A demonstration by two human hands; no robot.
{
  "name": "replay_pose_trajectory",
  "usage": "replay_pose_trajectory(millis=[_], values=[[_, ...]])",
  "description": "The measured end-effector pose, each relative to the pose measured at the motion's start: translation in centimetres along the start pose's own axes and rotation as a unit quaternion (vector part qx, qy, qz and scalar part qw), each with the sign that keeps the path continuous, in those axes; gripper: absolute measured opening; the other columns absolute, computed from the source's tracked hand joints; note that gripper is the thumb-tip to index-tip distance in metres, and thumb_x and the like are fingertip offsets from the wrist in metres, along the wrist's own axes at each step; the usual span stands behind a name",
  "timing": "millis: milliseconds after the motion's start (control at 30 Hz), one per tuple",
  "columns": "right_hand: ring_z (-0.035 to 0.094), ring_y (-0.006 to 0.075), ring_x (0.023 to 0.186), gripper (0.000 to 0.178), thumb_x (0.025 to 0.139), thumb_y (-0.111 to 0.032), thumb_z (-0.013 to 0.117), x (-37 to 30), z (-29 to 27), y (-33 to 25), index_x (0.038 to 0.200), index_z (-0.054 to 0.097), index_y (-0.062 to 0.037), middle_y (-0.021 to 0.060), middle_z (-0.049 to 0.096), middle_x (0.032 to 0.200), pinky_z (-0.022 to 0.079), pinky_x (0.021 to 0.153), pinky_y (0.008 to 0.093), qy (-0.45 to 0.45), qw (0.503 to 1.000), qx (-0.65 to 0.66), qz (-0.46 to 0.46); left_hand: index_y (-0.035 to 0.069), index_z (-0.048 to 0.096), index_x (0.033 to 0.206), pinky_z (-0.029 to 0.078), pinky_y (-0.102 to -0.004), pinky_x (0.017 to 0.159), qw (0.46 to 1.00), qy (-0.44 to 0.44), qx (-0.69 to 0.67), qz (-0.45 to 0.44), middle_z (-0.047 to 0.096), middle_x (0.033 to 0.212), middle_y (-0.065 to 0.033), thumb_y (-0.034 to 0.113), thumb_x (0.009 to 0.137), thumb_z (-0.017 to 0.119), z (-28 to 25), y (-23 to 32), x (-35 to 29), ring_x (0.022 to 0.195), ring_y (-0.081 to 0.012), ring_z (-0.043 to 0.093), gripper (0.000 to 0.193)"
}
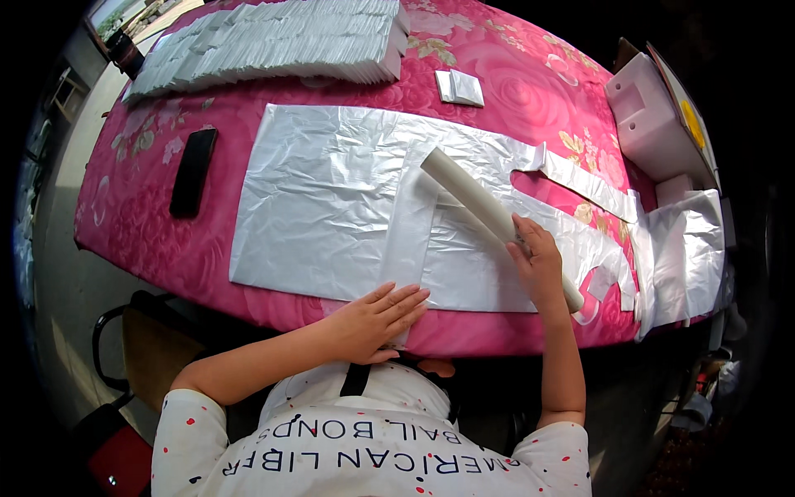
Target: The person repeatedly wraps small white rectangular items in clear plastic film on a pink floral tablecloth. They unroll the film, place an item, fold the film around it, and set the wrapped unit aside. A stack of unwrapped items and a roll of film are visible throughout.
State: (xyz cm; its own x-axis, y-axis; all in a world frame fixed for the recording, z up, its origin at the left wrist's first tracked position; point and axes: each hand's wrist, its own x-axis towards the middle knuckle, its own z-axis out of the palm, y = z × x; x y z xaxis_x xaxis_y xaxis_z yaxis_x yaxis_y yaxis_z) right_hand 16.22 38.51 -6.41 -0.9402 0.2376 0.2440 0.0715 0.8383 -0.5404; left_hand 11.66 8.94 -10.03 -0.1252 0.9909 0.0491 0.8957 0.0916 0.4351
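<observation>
directly under the right hand (537, 257), the tube (468, 192) slants over the film (323, 195). the right hand is closed on it, thumb and fingers on opposite sides, nearer its lower end; one end reaches away to the left of this hand, the other shows just past the wrist. whether the tube rests on the film or is slightly raised cannot be told.

the left hand (385, 319) is palm down with fingers extended and slightly parted, pinching nothing visible; its fingertips lie at the film's near edge.

handling, as judged: the tube is stiff and probably light, with a smooth face that may slip or roll. hold it at mid-length for balance; a grip near one end lets the far end swing. the film, left of and beyond the right hand, is thin, soft, slippery and easily creased or torn. take it flat-handed along an edge; avoid pulling the narrow straps (588, 189) to the right of the right hand.
</observation>
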Motion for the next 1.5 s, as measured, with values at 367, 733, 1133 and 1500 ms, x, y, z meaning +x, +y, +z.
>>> replay_pose_trajectory(millis=[367,733,1133,1500], values=[[0.051,0.0194,0.109,0.046,0.072,-0.006,0.066,-0.9,5.2,-5.8,0.116,0.057,-0.0168,-0.0002,0.058,0.114,0.023,0.105,0.0488,-0.109,0.98,-0.036,-0.164,-0.001,0.036,0.133,0.02,-0.0429,0.108,0.989,0.047,0.132,-0.04,0.032,0.142,-0.0163,0.016,0.083,0.041,3.9,2.5,-0.7,0.133,-0.0271,0.028,0.053],[0.051,0.0204,0.11,0.043,0.076,-0.006,0.061,11.0,9.3,-4.8,0.118,0.057,-0.0157,0.0019,0.058,0.116,0.02,0.108,0.0447,-0.038,0.981,-0.03,-0.186,0.003,0.036,0.135,0.021,-0.042,0.108,0.987,0.057,0.151,-0.009,0.033,0.142,-0.0148,0.018,0.085,0.039,3.9,2.2,-1.1,0.133,-0.0261,0.03,0.052],[0.043,0.0298,0.121,0.048,0.065,0.003,0.056,-0.2,7.1,-6.5,0.113,0.056,-0.0035,0.0123,0.05,0.126,0.037,0.1,0.0391,-0.26,0.912,0.095,-0.304,-0.002,0.048,0.121,0.035,-0.0393,0.103,0.994,0.095,0.028,0.05,0.046,0.13,-0.0158,0.013,0.081,0.048,1.7,0.5,-2.6,0.121,-0.0274,0.044,0.043],[0.053,0.0275,0.107,0.037,0.067,0.0,0.063,-3.1,7.5,-6.3,0.103,0.063,-0.0065,0.0086,0.058,0.116,0.046,0.089,0.0356,-0.125,0.954,0.048,-0.268,-0.001,0.046,0.124,0.035,-0.039,0.1,0.99,0.121,0.024,-0.069,0.046,0.13,-0.016,0.028,0.064,0.068,-1.0,-1.8,-1.0,0.121,-0.0284,0.044,0.07]])
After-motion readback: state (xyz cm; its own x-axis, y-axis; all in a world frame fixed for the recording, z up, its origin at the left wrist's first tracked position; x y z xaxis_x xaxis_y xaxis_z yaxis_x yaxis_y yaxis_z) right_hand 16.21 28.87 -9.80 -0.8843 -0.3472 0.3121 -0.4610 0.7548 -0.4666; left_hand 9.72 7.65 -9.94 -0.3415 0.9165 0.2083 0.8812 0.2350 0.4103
